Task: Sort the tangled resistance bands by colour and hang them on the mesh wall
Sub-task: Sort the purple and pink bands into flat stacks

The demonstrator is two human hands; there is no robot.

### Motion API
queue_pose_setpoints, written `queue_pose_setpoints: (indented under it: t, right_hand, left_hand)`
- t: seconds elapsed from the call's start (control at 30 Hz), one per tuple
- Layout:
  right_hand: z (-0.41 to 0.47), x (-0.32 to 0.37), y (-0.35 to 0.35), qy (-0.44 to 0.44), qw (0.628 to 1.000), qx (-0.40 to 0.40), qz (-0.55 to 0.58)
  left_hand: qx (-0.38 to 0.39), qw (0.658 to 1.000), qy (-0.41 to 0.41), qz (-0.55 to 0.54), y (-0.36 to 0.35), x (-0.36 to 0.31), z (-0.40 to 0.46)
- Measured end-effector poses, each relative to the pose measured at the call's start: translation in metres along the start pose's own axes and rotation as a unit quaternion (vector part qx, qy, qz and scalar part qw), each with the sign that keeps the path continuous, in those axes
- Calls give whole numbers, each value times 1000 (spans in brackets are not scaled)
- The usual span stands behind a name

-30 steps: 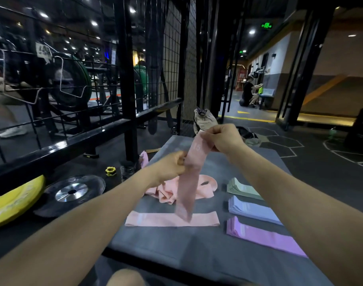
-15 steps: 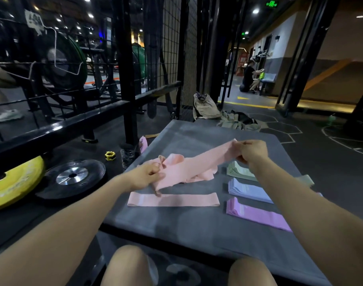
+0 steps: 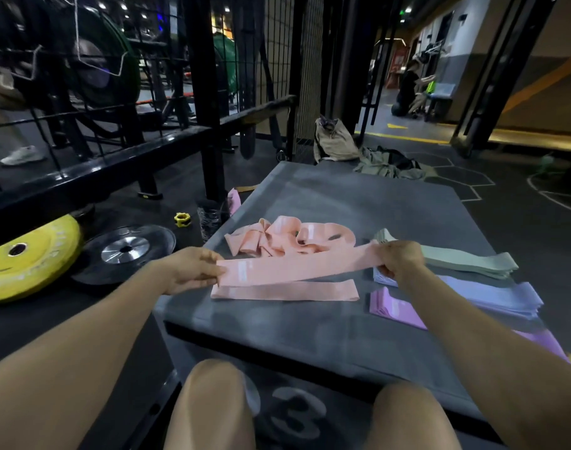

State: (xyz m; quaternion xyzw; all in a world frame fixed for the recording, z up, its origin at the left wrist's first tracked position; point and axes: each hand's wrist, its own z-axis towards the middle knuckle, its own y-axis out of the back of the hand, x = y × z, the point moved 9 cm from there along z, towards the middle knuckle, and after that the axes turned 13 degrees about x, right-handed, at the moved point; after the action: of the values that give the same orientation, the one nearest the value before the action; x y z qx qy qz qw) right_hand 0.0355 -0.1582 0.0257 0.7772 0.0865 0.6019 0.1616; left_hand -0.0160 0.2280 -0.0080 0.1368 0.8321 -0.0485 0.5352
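Centre of frame: a flat salmon-pink fabric resistance band (image 3: 297, 266) is stretched level between both hands, just above a second pink band lying flat on the box (image 3: 284, 291); held taut by its ends, probably so it goes down smooth and aligned on that one, starting a pink stack; left hand (image 3: 188, 271) pinches the band's left end, fingers curled over it, thumb beneath; right hand (image 3: 399, 258) grips the right end, fingers closed round the fabric; behind the held band, upper centre of the grey padded box top (image 3: 326, 323), sits a knotted heap of pink bands (image 3: 287, 235), not yet sorted; right of frame, three tidy stacks laid side by side by colour: pale green bands (image 3: 466, 263), light blue bands (image 3: 492, 295), lilac-purple bands (image 3: 398, 308); kept apart, presumably so each colour can be lifted as one; black wire mesh wall (image 3: 277, 43) stands at upper centre, well apart from the box; no sorted band hangs on it that I can see; sorting seems most of the way through, hanging not begun.
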Motion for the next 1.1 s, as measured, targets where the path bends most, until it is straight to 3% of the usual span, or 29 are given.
queue_pose_setpoints:
  t: [0.1,0.2,0.43,1.1]
  right_hand:
    - [7,-19,-9,-35,998,-1,-53]
    - [14,-26,-25,-33,988,12,-152]
    - [17,-32,-42,-16,967,18,-252]
    - [29,-50,-65,3,916,14,-402]
  left_hand:
    - [-74,997,1,8,10,14,10]
    - [-158,984,-1,82,24,20,22]
    - [-254,950,17,178,43,18,23]
    - [-249,928,33,274,30,29,35]
